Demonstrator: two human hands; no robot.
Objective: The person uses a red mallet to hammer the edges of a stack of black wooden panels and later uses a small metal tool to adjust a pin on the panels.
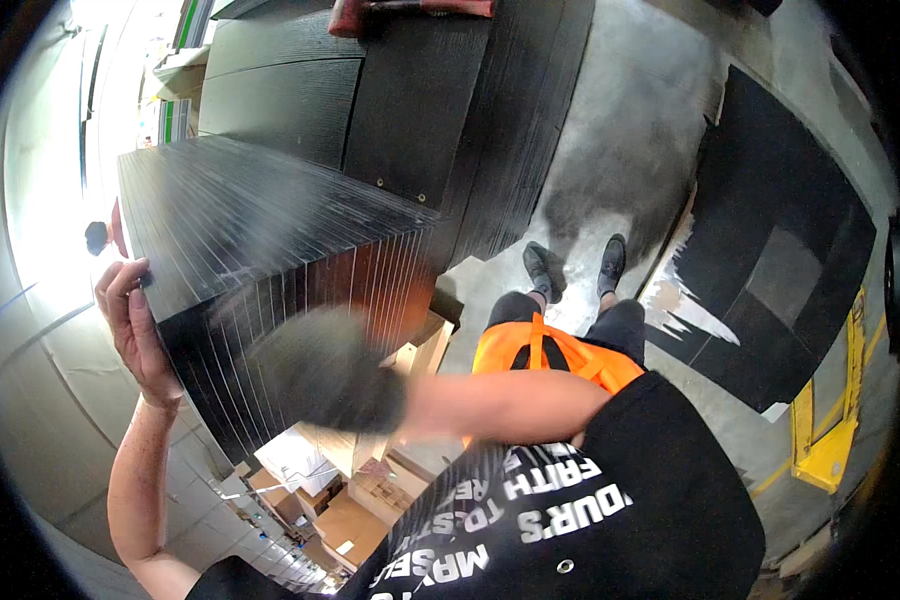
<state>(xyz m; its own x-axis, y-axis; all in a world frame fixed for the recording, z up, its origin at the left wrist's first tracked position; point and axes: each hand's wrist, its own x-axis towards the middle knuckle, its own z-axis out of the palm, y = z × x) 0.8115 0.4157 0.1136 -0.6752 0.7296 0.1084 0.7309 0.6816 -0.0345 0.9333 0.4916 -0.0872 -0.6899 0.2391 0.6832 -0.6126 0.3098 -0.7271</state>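
A tall stack of thin black boards (270,210), with pale lines between the layers, stands in front of me on the left. My bare left hand (135,315) is at its left corner, fingers curled against the edge and thumb upright along it. My right hand (320,370), in a dark grey glove, reaches across my body to the stack's near side. Motion smears that hand, so its fingers cannot be made out. An orange-brown blur (375,290) shows on the same side of the stack, above the glove.
Larger black panels (410,120) lie beyond the stack, with a red-handled tool (410,10) on top. Cardboard boxes (355,520) stand below the stack. On the concrete floor (630,120) at right lies a torn black sheet (770,250), near a yellow metal frame (830,440).
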